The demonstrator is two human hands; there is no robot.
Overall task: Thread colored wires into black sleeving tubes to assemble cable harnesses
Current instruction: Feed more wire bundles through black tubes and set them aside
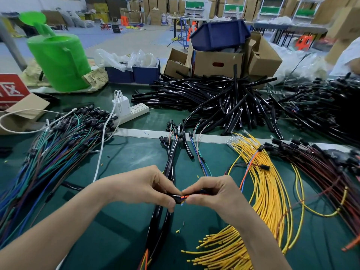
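You hold a glossy black sleeving tube (176,198) and thin coloured wires (185,196) end to end at lower centre, above the green table (126,156).

At far left lies a matte fan of blue and green leads (58,145), with a ribbed green plastic watering can (58,61) above it. Your left hand (148,190) has its fingers (169,203) curled and pinching the tube's end. Your right hand (212,193) pinches the orange and blue wires just where they meet the tube's mouth. Finished sleeved harnesses (169,158) run beneath both hands. A shiny heap of curved black tubes (214,100) sits at upper centre, before a cardboard box (218,63). Smooth yellow wires (268,188) arc at the right, just beside dark red leads (321,168).
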